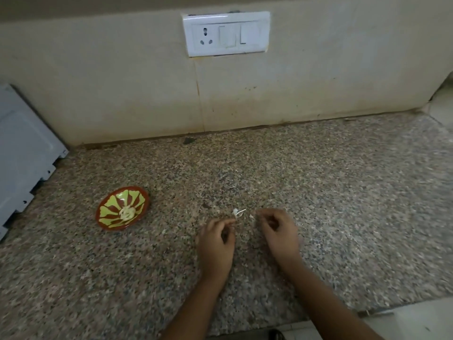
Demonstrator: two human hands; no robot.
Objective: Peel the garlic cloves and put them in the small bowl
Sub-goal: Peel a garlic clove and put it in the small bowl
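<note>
A small red bowl [107, 218] with a yellow-green petal pattern sits on the granite counter, left of my hands. Several pale peeled garlic cloves [127, 213] lie in its middle. My left hand [217, 239] hovers low over the counter with its fingers curled and thumb near the fingertips. My right hand [279, 231] is beside it, curled the same way. Motion blur hides whether either hand pinches anything. White scraps of garlic skin [237, 212] lie on the counter just beyond the fingertips, between the two hands.
The speckled granite counter [318, 192] runs back to a beige wall with a white socket and switch plate [226, 33]. A grey metal appliance panel [22, 153] stands at the left edge. The counter's front edge [343, 312] is at lower right.
</note>
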